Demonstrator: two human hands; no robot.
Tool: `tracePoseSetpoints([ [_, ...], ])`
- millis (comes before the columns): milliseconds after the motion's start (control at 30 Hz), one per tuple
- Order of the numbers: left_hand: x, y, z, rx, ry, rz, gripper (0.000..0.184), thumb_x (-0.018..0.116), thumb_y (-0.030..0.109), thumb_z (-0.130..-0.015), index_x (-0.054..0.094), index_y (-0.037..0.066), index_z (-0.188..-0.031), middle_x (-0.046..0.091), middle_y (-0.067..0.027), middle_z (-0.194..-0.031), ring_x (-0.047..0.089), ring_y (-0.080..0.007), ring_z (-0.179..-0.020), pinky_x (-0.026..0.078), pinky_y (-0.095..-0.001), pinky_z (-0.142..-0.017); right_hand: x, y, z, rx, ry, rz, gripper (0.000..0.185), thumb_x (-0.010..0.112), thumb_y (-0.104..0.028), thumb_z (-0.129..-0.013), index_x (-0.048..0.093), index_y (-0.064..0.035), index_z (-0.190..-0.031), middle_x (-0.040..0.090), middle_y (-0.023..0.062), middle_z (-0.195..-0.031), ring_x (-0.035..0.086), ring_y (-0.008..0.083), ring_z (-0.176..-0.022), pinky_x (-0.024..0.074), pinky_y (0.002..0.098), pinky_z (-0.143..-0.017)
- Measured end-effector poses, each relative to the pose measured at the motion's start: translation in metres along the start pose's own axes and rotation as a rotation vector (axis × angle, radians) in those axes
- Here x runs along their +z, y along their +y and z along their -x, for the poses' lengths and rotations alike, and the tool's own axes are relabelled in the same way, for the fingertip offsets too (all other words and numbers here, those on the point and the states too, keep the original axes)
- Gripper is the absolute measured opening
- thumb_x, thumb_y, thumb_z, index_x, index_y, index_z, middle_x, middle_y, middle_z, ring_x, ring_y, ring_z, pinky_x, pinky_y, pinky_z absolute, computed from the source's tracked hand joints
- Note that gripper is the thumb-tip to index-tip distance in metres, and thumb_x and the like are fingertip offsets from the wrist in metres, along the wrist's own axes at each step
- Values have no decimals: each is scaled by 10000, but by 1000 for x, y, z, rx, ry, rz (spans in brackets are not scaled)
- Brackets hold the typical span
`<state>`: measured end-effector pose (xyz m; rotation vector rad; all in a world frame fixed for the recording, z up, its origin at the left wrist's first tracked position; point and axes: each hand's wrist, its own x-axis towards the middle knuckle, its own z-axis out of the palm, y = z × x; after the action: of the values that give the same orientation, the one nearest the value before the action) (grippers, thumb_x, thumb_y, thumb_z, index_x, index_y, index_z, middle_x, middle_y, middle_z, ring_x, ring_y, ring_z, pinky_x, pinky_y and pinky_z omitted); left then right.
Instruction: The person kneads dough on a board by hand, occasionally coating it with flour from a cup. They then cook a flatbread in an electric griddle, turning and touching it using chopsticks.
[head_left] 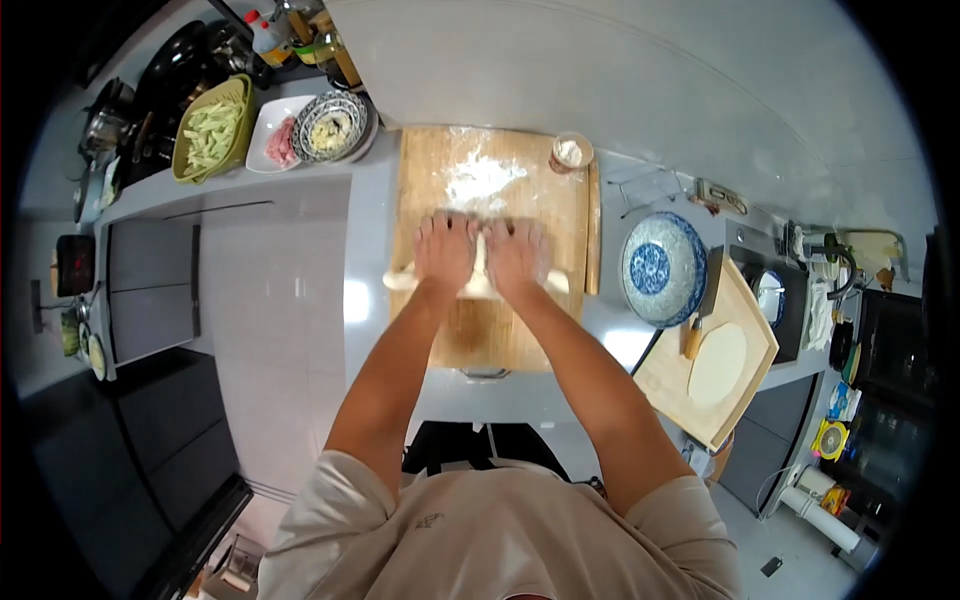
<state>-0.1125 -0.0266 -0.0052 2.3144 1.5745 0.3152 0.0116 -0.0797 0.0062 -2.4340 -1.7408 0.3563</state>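
Note:
A pale length of dough [480, 287] lies across the wooden board [490, 340], its ends showing on either side of my hands. My left hand [445, 250] rests palm down on its left part, fingers stretched forward. Beside it, my right hand [518, 255] presses on the right part, also with fingers extended. Between the two hands a strip of dough points away from me. The dough under both palms is hidden. White flour [484, 178] is scattered on the board beyond my fingertips.
A cup of flour [569, 154] stands at the board's far right corner, above a wooden stick [594, 235]. To the right are a blue-patterned bowl [690, 255] and a wooden tray [660, 375] with a knife [694, 338] and flat dough [718, 363]. A green basket [243, 120] holds cut vegetables.

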Motion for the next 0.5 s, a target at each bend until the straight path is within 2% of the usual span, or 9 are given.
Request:
tracePoseSetpoints([
  [67,-1,-1,-1,-4,0,8,352,515,393,-1085,695,95,-1134,617,-148,-1203,549,-368,-1146,433,-504,-988,-1,3,-3,-25,-17,-11,318,513,-397,-1077,679,-135,-1145,627,145,-1227,559,339,-1216,420,497,-1029],
  [100,-4,-2,1,18,43,34,375,537,396,-1069,714,68,-1108,677,-151,-1166,608,-366,-1101,469,-489,-966,6,11,0,-127,109,-41,308,500,-381,-1086,675,-130,-1115,671,139,-1156,604,335,-1172,451,489,-1001],
  [200,-14,-16,4,-173,-284,508,413,553,412,-1038,731,49,-1124,728,-192,-1147,655,-392,-1105,493,-474,-997,1,24,14,-87,-28,-568,317,499,-382,-1086,678,-120,-1098,700,142,-1039,644,354,-1079,450,512,-983],
  [233,-19,-19,12,-305,-267,825,442,565,408,-1012,704,-3,-1093,751,-227,-1109,676,-430,-1095,510,-468,-991,-3,22,23,-101,-6,-519,318,501,-382,-1083,679,-118,-1095,703,141,-1010,647,357,-1051,443,515,-977],
  [333,-39,2,59,-366,-148,518,408,550,387,-1026,726,20,-1056,749,-210,-1043,671,-437,-1022,517,-480,-931,-10,4,69,-109,106,-345,319,508,-382,-1075,683,-115,-1083,706,136,-968,650,356,-997,425,522,-956],
  [433,-38,17,105,-21,37,142,330,552,326,-1031,735,51,-1038,729,-189,-982,660,-409,-967,501,-493,-896,-3,-21,108,-59,266,-160,298,539,-384,-1050,688,-127,-1073,677,114,-1045,607,330,-1029,409,511,-914],
  [500,-22,16,124,27,212,138,276,562,288,-1027,733,75,-1063,715,-162,-984,642,-382,-977,478,-499,-900,8,-19,122,-98,334,-100,259,587,-356,-1024,696,-124,-1056,667,110,-1047,593,331,-1033,398,511,-915],
])
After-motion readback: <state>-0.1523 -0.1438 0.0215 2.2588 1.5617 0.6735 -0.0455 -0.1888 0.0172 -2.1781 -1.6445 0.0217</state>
